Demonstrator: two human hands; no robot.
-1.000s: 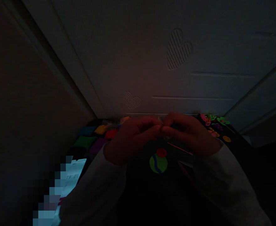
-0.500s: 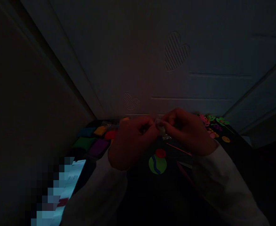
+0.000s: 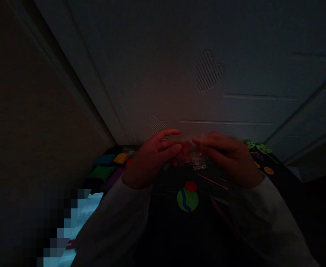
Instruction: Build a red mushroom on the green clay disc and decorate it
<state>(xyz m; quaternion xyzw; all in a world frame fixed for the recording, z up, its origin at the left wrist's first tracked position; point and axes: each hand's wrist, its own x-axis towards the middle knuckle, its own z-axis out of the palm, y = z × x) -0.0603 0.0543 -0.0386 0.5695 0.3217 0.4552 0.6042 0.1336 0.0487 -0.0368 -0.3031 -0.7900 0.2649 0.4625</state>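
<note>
Between my hands is a small clear plastic bag (image 3: 191, 152), crinkled and see-through; what it holds is too dark to make out. My right hand (image 3: 232, 157) grips its right side with fingers and thumb. At its left side is my left hand (image 3: 149, 161), thumb and lower fingers on the plastic, index finger stretched out above. Below the bag lies a flat green disc (image 3: 192, 198) with a wavy blue strip (image 3: 184, 198) across it. A smaller red disc (image 3: 191, 186) touches its upper edge. Right of these are a thin pink stick (image 3: 213, 181) and a pink-handled tool (image 3: 218, 207) with a pale blade.
Blue (image 3: 104, 160), yellow (image 3: 121, 158), green (image 3: 102, 172) and purple (image 3: 115, 176) soft blocks lie at the left. Green flower shapes (image 3: 263, 149) and a yellow disc (image 3: 269, 170) are at the right. A lit screen (image 3: 87, 211) glows lower left. A white panel (image 3: 179, 74) with hearts rises behind.
My hands have moved apart from their close pinch, and the plastic bag now shows spread between them. My left fingers have opened out somewhat. The view has tilted slightly upward.
</note>
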